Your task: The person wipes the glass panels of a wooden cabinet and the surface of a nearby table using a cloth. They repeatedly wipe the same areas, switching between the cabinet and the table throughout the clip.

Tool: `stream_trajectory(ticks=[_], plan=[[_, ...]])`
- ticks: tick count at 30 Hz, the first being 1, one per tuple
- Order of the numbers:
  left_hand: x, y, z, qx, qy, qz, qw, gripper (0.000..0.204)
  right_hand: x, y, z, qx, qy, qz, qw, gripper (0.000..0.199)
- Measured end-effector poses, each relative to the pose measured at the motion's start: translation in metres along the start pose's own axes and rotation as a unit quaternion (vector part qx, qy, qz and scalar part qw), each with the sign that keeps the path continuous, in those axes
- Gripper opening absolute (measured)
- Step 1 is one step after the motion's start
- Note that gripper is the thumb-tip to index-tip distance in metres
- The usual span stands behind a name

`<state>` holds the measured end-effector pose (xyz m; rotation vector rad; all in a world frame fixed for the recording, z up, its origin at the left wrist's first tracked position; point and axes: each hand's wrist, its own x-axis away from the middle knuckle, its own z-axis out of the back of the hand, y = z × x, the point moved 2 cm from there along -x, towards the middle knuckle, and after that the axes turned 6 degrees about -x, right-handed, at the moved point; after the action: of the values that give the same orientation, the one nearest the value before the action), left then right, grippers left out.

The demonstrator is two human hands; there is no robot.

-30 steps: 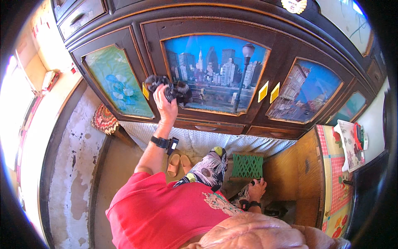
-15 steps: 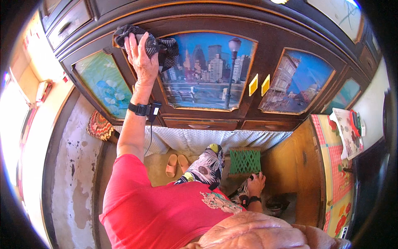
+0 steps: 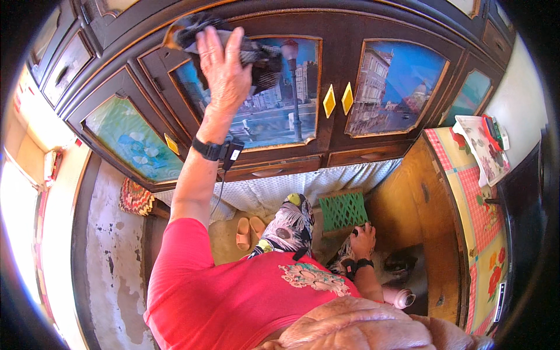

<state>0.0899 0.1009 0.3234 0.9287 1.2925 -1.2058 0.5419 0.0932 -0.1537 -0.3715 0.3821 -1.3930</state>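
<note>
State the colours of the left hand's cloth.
The cloth is black and grey, showing best in the head view.

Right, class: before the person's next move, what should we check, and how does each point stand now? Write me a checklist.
1. Left hand on the dark cloth: ok, laid over it high on the door; how firmly it grips cannot be seen.
2. City picture fully in view: not ok, cloth and hand cover part of it.
3. Yellow plates clear of the cloth: ok, both uncovered.
4. Right hand away from the cabinet: ok, it is low, near the green stool.
5. Feet clear of the slippers: cannot tell, the feet are hidden.
</note>
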Motion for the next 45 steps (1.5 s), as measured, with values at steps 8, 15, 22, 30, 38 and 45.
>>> stream_trajectory(ticks=[8,15,22,30,38,45], plan=[[-0.023,0.090,-0.041,0.035,-0.035,-0.097,0.994,0.080,-0.001,0.009,-0.006,0.009,-0.003,-0.019,1.000,0.035],[-0.039,0.125,-0.050,0.113,-0.071,-0.174,0.976,0.073,-0.002,0.006,-0.005,0.024,0.018,0.010,0.999,0.034],[-0.017,0.140,-0.062,0.163,-0.134,-0.237,0.948,0.064,0.003,0.001,-0.005,0.042,0.023,0.004,0.999,0.033],[0.032,0.142,-0.053,0.202,-0.123,-0.147,0.960,0.065,0.004,0.000,0.004,0.031,0.000,-0.012,0.999,0.033],[0.081,0.150,-0.048,0.197,-0.147,-0.079,0.966,0.070,0.001,-0.001,0.001,0.027,0.013,-0.010,0.999,0.036],[0.144,0.141,-0.056,0.198,-0.169,-0.020,0.965,0.061,0.001,0.003,-0.004,0.033,0.022,-0.006,0.999,0.034]])
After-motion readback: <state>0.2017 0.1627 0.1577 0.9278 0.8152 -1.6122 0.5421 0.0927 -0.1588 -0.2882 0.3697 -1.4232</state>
